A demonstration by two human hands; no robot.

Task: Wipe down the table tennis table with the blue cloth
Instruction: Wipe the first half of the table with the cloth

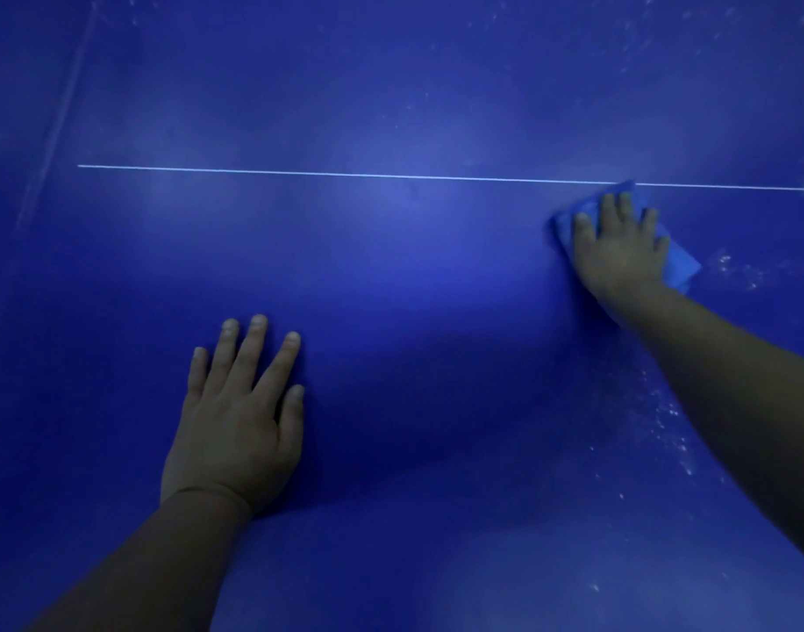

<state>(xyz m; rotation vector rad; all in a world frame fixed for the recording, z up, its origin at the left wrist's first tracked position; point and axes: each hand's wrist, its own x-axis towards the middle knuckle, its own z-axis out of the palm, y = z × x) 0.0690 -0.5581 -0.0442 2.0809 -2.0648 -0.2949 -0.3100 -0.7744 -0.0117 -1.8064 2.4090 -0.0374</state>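
Both showing bare: left hand (236, 421), right hand (618, 253); forearms bare as far as visible; short rounded fingernails catching light; faint crease line crossing left wrist.

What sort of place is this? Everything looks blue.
Probably a games room or sports hall, though only the tabletop shows: a blue table tennis table with a thin white line across it, and a right hand pressing a blue cloth onto its dusty surface.
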